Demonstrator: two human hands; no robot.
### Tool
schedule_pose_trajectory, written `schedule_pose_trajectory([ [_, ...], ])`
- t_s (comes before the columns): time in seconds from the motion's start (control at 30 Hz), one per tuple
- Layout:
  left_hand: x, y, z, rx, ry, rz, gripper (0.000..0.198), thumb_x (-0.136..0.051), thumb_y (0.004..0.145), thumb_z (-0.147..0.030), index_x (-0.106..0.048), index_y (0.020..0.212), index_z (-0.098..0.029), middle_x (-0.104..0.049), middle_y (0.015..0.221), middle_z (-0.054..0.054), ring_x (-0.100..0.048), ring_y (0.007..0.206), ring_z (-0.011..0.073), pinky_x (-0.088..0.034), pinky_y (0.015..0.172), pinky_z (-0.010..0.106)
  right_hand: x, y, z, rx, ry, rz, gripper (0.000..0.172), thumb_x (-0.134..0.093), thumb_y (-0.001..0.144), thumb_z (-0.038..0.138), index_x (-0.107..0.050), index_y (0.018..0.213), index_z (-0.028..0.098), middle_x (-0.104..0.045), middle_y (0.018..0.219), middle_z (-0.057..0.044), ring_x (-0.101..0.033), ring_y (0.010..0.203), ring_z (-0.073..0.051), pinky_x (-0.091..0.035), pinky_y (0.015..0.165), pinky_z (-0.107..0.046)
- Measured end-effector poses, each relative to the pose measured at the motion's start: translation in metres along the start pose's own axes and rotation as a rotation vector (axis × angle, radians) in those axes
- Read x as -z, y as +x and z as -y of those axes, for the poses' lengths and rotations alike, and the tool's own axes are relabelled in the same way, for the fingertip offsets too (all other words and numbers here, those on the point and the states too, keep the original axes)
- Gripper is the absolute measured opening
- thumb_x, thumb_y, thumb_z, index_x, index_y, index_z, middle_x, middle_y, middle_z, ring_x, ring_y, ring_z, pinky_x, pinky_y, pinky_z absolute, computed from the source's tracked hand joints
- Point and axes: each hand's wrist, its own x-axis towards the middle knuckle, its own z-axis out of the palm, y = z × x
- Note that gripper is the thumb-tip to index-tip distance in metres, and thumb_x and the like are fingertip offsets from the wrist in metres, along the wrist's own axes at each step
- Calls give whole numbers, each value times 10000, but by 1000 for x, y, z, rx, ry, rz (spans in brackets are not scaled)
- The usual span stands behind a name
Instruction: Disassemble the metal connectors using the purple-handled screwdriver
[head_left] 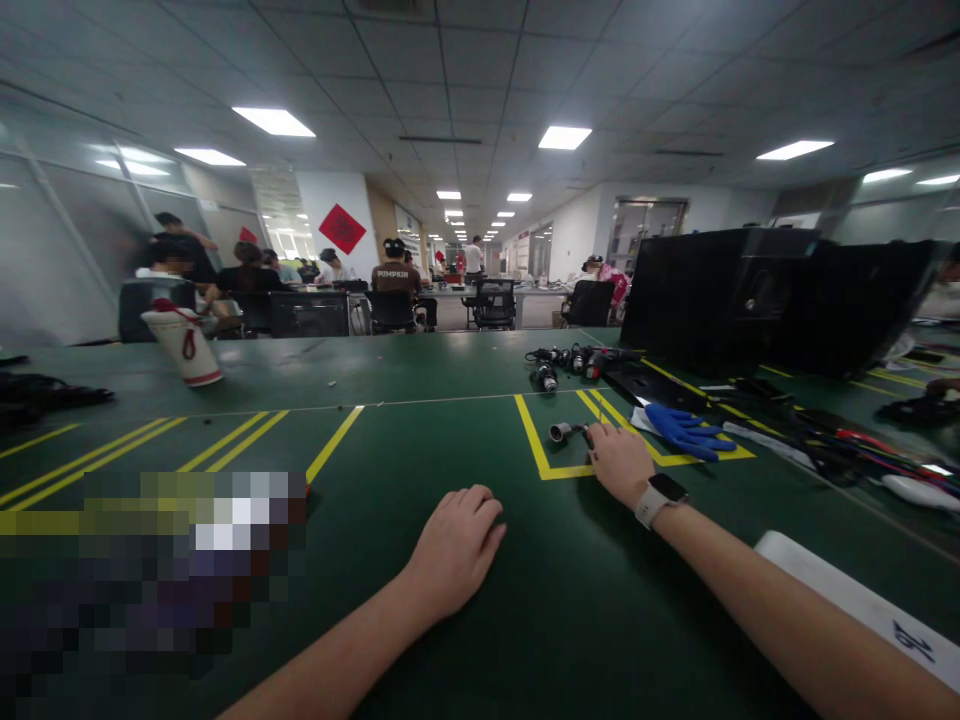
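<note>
Gleaming, a metal cylinder (559,433) lies by the right hand (621,462), fingers' grip unclear; the left hand (459,542) curves, thumb apart.

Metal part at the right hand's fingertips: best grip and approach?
I'd pinch the metal part across its wide round end, coming from above. It appears to lie on its side with that end toward the left, exposed; the right hand partly hides what lies to its right. Whether the fingers hold it isn't clear.
</note>
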Motion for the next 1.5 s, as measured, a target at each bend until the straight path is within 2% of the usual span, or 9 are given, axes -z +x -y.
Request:
schedule_pose_trajectory([
  [0.23,0,-7,-2,7,-22,48,258,-400,886,-251,-559,1078,-187,-575,1072,58,-536,953,195,-460,826,389,15,-27,18,17,161,55,156,-563,768,137,-537,922,147,-599,963,-115,-549,904,-257,-433,750,-351],
  [0.33,0,-13,-7,-15,-85,50,326,-434,867,-242,-479,1188,-205,-519,1194,74,-527,1019,211,-474,835,411,28,-56,46,59,291,88,201,-592,763,215,-514,944,177,-588,940,-73,-559,843,-218,-454,694,-321],
  [0.47,-4,-22,-15,-84,-201,9,554,-586,768,-234,-364,1276,-220,-434,1317,92,-419,1188,241,-392,976,459,40,-88,95,75,760,160,224,-616,684,110,-504,859,192,-572,839,-19,-535,769,-186,-429,669,-314],
  [0.67,3,-40,-13,-39,-314,70,466,-541,747,-95,-432,1184,-213,-571,1116,55,-527,1015,189,-448,906,386,41,-103,137,44,1051,283,267,-613,624,49,-492,812,195,-564,838,3,-517,782,-169,-419,695,-303],
  [0.8,8,-46,-4,-126,-287,133,534,-559,795,-191,-358,1289,-227,-555,1183,80,-511,1064,213,-412,950,434,40,-104,134,25,1210,361,282,-567,653,31,-486,867,195,-568,847,3,-541,799,-167,-434,730,-315],
  [0.97,7,-44,2,-222,-218,136,672,-574,798,-198,-229,1373,-253,-482,1303,87,-428,1190,221,-363,1001,450,39,-104,120,-74,1361,353,113,-476,778,106,-483,849,193,-544,807,1,-530,762,-154,-443,709,-308],
  [1.13,11,-42,-7,-259,6,204,591,-603,791,-293,-346,1317,-204,-570,1104,90,-525,967,231,-472,813,402,41,-102,116,-140,1380,333,29,-480,809,170,-491,792,191,-526,745,11,-518,708,-145,-432,661,-295],
  [1.23,14,-44,-22,-323,155,225,529,-594,794,-342,-403,1274,-231,-565,1044,79,-515,917,235,-470,741,370,43,-100,116,-152,1403,356,39,-472,810,160,-489,791,190,-565,757,1,-547,729,-151,-437,686,-305],
  [1.5,10,-54,-41,-466,328,194,452,-429,873,-392,-412,1278,-192,-569,1043,108,-506,954,255,-421,843,428,40,-99,116,-221,1428,355,36,-478,802,157,-491,788,187,-585,721,5,-546,708,-147,-432,704,-314],
])
